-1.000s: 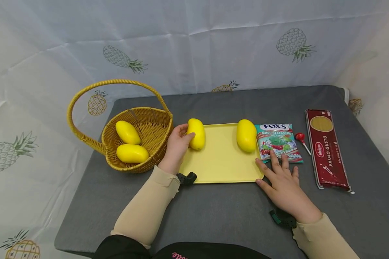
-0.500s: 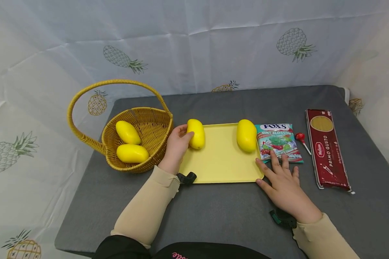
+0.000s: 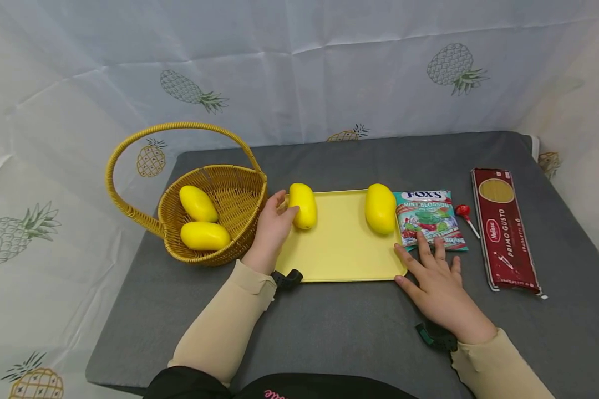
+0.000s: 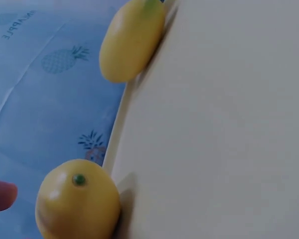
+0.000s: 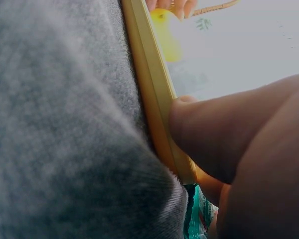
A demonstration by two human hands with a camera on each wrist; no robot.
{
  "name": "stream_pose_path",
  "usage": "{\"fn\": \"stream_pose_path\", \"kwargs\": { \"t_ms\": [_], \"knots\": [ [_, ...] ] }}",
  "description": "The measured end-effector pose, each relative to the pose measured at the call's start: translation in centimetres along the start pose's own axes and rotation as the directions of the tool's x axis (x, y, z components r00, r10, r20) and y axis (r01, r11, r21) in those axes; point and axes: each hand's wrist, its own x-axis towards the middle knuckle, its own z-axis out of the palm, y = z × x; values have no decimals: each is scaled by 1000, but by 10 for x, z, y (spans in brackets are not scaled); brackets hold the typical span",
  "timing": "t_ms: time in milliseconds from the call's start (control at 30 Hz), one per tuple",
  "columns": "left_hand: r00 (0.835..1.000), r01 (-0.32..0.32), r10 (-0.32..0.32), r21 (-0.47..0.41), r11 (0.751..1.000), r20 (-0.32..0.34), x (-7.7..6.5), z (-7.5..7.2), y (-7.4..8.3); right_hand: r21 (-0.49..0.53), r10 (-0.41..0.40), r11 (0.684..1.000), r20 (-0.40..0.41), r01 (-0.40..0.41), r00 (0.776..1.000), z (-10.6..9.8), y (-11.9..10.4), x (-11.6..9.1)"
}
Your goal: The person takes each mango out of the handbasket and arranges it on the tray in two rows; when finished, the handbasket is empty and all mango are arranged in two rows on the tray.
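A yellow mango [image 3: 303,206] lies at the back left corner of the pale yellow tray [image 3: 341,252]. Beside it is my left hand [image 3: 268,231], thumb and fingers parted around its near left side. In the left wrist view, a fingertip [image 4: 2,194] shows a gap from that mango [image 4: 77,204]. A second mango [image 3: 380,209] lies along the tray's right side. My right hand [image 3: 436,291] rests with spread fingers at the tray's front right corner, fingertips reaching the candy bag [image 3: 426,213]. In the right wrist view its thumb [image 5: 209,129] is on the tray rim [image 5: 152,74].
Left of the tray stands a wicker basket [image 3: 239,191] with a tall handle, holding two mangoes [image 3: 204,236]. A red lollipop [image 3: 463,211] and a dark red spaghetti pack [image 3: 504,230] lie at the right on the grey table [image 3: 339,327]. A pineapple-print cloth hangs behind.
My left fingers have loosened slightly from the left mango, which has shifted only a little. The right hand, tray and other items look unmoved.
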Motion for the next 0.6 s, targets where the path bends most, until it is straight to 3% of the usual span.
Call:
{"fn": "stream_pose_path", "kwargs": {
  "t_ms": [233, 367, 600],
  "knots": [
    [997, -79, 79, 21, 997, 26, -16, -10, 8, -1, -2, 1000, 2, 2, 1000, 0, 0, 0],
    [986, -165, 166, -59, 985, 25, -27, -16, 19, -8, 0, 1000, 7, 0, 1000, 0, 2, 0],
    [952, -303, 306, -187, 934, -14, -49, -34, 40, -7, 0, 1000, 12, 0, 1000, 1, 3, 1]
  ]
}}
